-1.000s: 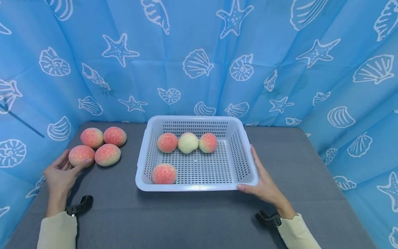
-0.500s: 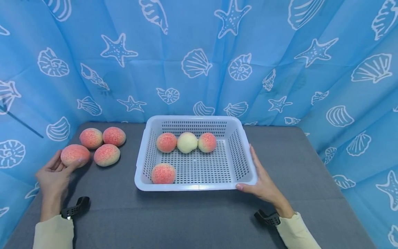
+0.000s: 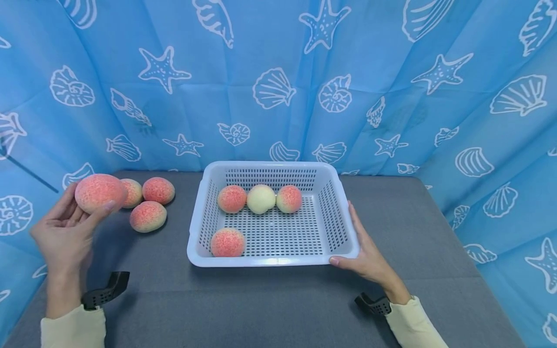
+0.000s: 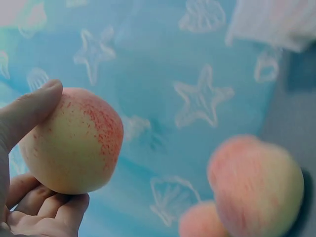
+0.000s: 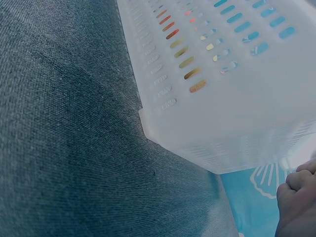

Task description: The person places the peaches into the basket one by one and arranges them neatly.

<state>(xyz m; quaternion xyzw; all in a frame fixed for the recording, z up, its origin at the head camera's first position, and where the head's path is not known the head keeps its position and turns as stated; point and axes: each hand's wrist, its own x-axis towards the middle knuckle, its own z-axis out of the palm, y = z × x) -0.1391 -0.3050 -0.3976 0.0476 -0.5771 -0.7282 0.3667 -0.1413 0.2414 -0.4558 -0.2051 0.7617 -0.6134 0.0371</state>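
My left hand (image 3: 65,239) holds a pink-red peach (image 3: 100,192) between thumb and fingers, raised above the table at the far left. In the left wrist view this peach (image 4: 74,140) shows a yellow side with red speckles, thumb on top and fingers below. Three more peaches (image 3: 148,216) lie on the table just beyond and to the right of that hand. My right hand (image 3: 370,256) grips the right front corner of a white plastic basket (image 3: 278,262), thumb on its front rim and fingers along its right side. Inside sit several peaches, one of them pale yellow (image 3: 261,199).
A dark grey cloth covers the table (image 3: 270,304). Behind and at both sides hangs a blue curtain (image 3: 235,96) with white shells and starfish. The basket stands near the back edge. Each wrist wears a black mount (image 3: 104,291).
My left hand has drawn the peach left, away from the others, then lifted it off the table. The right hand stays at the basket's corner.
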